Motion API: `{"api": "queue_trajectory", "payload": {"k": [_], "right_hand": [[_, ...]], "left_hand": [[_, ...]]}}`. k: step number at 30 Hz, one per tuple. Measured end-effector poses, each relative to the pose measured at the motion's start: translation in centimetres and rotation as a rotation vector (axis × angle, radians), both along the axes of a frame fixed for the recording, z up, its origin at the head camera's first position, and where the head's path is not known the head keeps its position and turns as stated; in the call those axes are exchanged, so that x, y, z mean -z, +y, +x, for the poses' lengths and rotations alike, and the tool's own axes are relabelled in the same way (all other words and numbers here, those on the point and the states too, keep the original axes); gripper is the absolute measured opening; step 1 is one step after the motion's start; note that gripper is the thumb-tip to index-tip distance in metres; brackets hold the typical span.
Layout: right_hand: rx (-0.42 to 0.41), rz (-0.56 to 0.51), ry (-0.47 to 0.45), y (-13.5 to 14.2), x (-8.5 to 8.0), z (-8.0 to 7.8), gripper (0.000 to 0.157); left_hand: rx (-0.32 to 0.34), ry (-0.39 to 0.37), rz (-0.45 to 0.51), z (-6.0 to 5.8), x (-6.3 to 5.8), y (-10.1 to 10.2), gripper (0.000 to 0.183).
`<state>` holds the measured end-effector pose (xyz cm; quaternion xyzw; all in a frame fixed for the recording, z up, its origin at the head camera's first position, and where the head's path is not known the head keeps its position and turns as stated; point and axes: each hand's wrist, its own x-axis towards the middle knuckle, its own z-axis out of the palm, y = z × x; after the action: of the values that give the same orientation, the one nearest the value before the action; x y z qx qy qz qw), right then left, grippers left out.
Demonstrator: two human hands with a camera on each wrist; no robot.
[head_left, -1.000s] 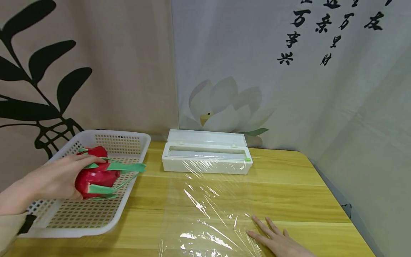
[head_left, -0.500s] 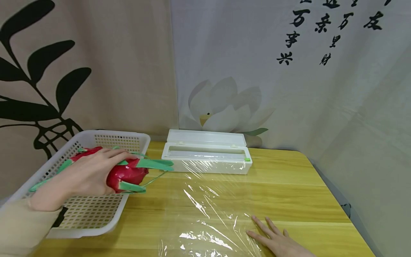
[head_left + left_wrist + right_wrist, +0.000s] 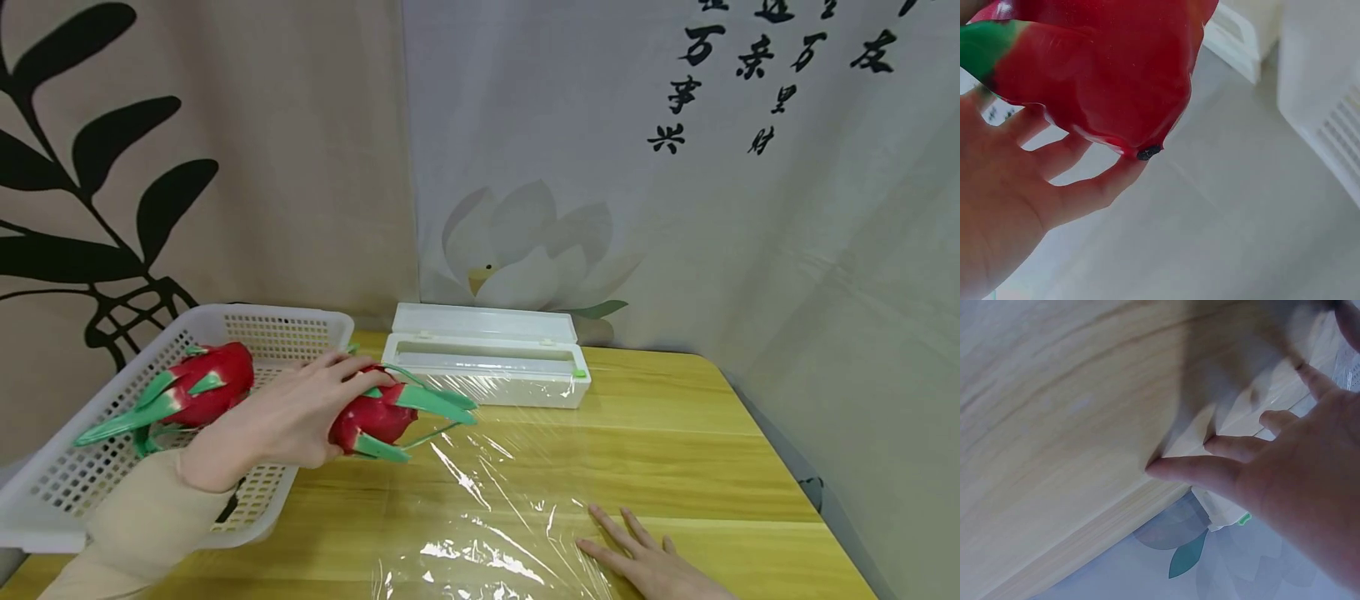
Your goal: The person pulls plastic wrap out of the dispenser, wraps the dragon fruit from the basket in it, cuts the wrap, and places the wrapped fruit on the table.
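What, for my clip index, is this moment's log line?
left hand: holds dragon fruit; right hand: at edge of clear film; basket: second dragon fruit; white box: lid open

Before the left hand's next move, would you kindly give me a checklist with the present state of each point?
1. Left hand has a hold on the dragon fruit: ok, fingers round it.
2. Fruit past the basket: ok, beyond its right rim in the head view.
3. Cling film drawn out from the white box: ok.
4. Film smooth: not ok, wrinkles show.
5. Right hand at the film's right edge: ok.
6. Film's near end secured: cannot tell, it runs out of view.
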<state>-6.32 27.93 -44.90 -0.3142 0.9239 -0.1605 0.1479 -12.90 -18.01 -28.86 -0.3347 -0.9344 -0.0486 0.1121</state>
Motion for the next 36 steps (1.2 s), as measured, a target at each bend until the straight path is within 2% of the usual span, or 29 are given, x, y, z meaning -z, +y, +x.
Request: {"api": "queue_trajectory", "payload": {"k": [3,8,16,21,28,36], "right_hand": [[-0.004,-0.005,0.000,0.0,0.0,0.0,0.074],[-0.001,0.003,-0.007,0.1,0.1,0.0,0.074],[0.005,0.008,0.010,0.0,0.0,0.0,0.074],[0.003,0.015,0.034,0.0,-0.1,0.1,0.075],[0.020,0.020,0.015,-0.1,-0.2,0.1,0.075],[0.027,0.025,-0.005,-0.1,-0.3,0.0,0.074]], "left_hand": [[0.040,0.021,-0.009,0.1,0.5,1.2,0.082],[0.065,0.062,-0.016,0.4,1.6,2.7,0.080],[0.130,0.135,0.034,0.4,3.4,4.8,0.075],[0.131,0.121,0.031,0.5,4.8,6.4,0.076],[0.157,0.104,0.021,0.5,6.6,9.0,0.077],[0.170,0.103,-0.031,0.5,8.1,11.7,0.078]]}}
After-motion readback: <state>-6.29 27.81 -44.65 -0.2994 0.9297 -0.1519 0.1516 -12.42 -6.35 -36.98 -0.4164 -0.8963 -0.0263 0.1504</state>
